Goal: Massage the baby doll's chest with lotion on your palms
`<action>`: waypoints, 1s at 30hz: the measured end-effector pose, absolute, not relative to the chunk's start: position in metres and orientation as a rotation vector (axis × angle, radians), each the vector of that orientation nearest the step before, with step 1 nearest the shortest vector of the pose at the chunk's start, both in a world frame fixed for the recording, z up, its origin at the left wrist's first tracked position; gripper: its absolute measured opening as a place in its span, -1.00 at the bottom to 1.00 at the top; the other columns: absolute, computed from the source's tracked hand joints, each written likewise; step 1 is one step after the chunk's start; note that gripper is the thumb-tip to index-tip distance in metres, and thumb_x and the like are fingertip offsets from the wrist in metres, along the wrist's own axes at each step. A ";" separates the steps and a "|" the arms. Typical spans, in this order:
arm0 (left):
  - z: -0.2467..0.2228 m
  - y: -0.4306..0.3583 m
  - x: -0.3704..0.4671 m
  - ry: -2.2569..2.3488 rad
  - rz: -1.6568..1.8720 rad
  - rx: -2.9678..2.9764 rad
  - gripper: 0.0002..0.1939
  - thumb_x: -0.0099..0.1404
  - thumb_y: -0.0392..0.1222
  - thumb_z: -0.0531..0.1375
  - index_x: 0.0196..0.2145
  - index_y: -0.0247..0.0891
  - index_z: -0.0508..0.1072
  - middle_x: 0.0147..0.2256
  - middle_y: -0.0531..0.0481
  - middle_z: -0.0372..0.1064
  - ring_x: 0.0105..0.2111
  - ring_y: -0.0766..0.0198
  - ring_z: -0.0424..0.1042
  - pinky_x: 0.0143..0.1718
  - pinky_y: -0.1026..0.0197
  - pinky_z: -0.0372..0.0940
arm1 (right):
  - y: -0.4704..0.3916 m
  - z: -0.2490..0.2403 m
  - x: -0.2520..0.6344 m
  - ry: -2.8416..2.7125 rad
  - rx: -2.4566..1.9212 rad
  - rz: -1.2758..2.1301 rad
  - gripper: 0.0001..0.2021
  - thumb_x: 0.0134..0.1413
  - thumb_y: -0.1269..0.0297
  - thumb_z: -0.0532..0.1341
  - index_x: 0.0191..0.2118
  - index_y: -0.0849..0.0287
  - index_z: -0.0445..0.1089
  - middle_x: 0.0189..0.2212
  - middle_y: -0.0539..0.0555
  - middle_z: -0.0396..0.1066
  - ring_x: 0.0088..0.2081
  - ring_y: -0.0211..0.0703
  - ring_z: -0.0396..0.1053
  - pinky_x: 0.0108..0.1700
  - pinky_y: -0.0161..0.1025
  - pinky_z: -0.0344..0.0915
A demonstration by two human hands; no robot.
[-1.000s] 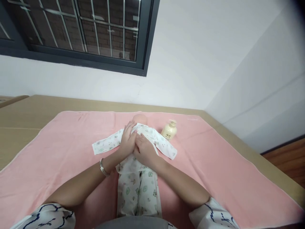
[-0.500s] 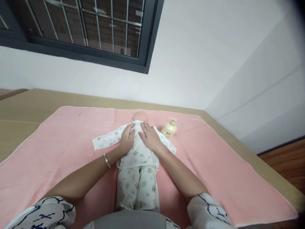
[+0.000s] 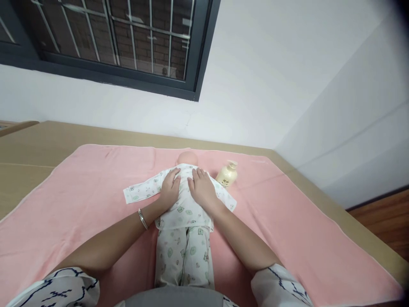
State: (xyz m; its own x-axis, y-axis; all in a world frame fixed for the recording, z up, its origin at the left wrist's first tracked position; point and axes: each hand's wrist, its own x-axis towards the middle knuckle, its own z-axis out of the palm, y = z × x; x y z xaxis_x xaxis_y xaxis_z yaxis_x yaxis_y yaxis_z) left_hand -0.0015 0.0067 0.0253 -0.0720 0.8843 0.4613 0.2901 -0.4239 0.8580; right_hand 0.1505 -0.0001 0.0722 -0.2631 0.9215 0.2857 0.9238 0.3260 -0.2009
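A baby doll [image 3: 187, 213] in a white printed top and trousers lies face down, with the back of its bald head [image 3: 187, 158] away from me. My left hand [image 3: 170, 187] rests flat on the left side of its upper back, fingers stretched out and thumb apart. On the right side of the back lies my right hand [image 3: 202, 186], also flat, its fingers pointing toward the head. Neither hand grips anything. Both doll sleeves spread outward; no doll hands show. A pale yellow pump bottle [image 3: 227, 174] stands by the right sleeve.
Under the doll a pink blanket [image 3: 96, 204] covers most of the wooden table [image 3: 64, 132]. Behind the table rises a white wall [image 3: 249, 85] with a dark-framed, barred window [image 3: 128, 38]. A brown wooden panel [image 3: 383, 217] shows at the far right.
My right hand has shifted slightly to the right on the doll's back, its fingers closer together. The whole view has dropped a little in the frame. My left hand looks nearly unmoved.
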 end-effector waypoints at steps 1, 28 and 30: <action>0.025 0.006 -0.002 1.272 1.522 1.698 -0.61 0.38 -0.10 -0.04 0.07 -0.24 0.35 0.09 -0.15 0.33 0.13 0.10 0.28 0.23 -0.05 0.14 | -0.006 0.071 0.146 -2.240 -1.656 -0.047 -0.48 0.37 0.18 -0.09 0.27 0.45 0.11 0.25 0.40 0.08 0.31 0.12 -0.02 0.32 0.07 -0.13; 0.025 0.006 0.005 1.557 1.134 2.301 -0.51 0.37 -0.16 -0.09 0.16 -0.44 0.24 0.22 -0.36 0.14 0.29 -0.08 0.03 0.28 -0.19 -0.02 | -0.004 0.076 0.148 -2.253 -1.643 0.226 -0.47 0.37 0.18 -0.16 0.27 0.46 0.10 0.28 0.35 0.05 0.33 0.07 -0.06 0.32 0.02 -0.07; 0.026 -0.004 0.010 1.529 1.144 2.332 -0.51 0.36 -0.19 -0.09 0.16 -0.47 0.24 0.24 -0.38 0.10 0.31 -0.10 -0.02 0.28 -0.19 -0.02 | 0.008 0.072 0.154 -2.192 -1.710 0.210 -0.47 0.37 0.19 -0.15 0.28 0.47 0.07 0.28 0.36 0.03 0.33 0.06 -0.06 0.33 0.01 -0.10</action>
